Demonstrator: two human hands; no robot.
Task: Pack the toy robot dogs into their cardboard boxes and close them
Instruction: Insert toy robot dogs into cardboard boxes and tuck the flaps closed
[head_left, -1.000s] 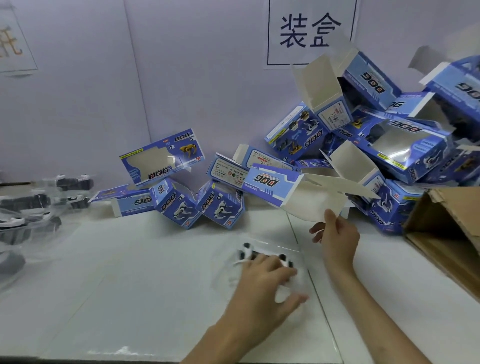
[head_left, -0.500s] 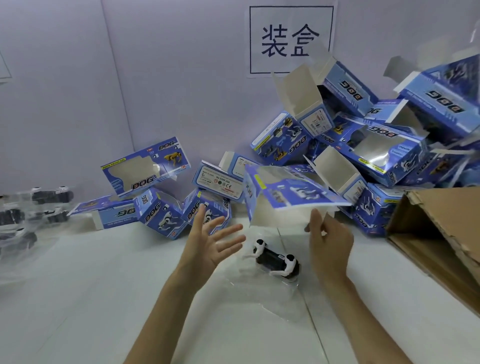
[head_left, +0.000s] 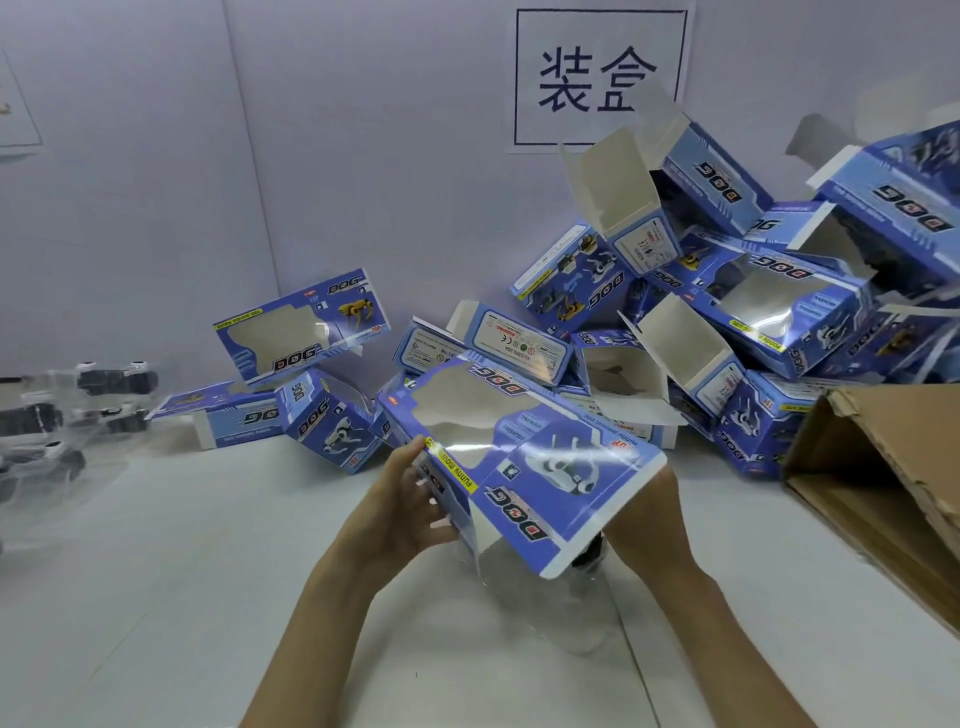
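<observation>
Blue box (head_left: 524, 488) tilted while our left hand (head_left: 400, 514) clamped its fingers on one end. Our right hand (head_left: 649, 525) was behind the other end, fingers hidden from us.

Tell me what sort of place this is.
Probably a toy-packing bench in a factory or workshop: blue toy boxes heaped against the wall, a sign reading 装盒 (box packing), bagged toy dogs at the left. The left hand and right hand hold one box.
</observation>
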